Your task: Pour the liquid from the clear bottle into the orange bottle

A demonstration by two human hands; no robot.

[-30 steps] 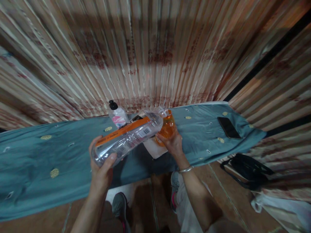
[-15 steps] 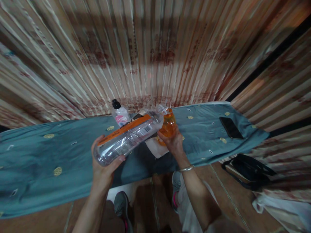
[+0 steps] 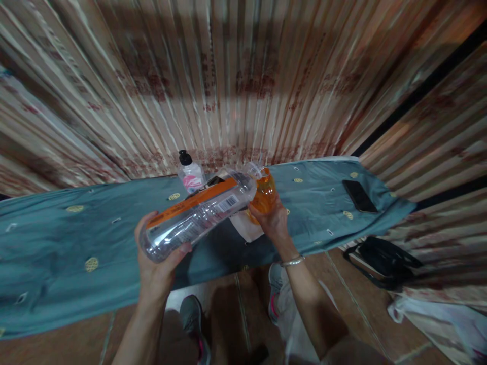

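My left hand [image 3: 160,263] is wrapped round the base of a large clear plastic bottle [image 3: 201,218] with an orange label strip and a barcode. The bottle lies tilted, its neck up and to the right, over the top of an orange see-through bottle [image 3: 264,195]. Around that orange bottle my right hand [image 3: 274,219] is closed. Whether the two mouths touch, I cannot tell. Under the bottles, a whitish cloth or paper [image 3: 245,228] rests on the table. Behind them stands a pump bottle [image 3: 192,175] with a black top and pink label.
A teal patterned cloth [image 3: 114,243] covers the long table. Toward its right end lies a black phone [image 3: 358,196]. On the tiled floor at right are a black bag [image 3: 384,261] and a white bag [image 3: 437,317]. Pleated curtains [image 3: 236,76] hang behind the table.
The clear bottle's base has shifted slightly left in my left hand, with its neck still over the orange bottle. The view has moved a little. Both grips are unchanged.
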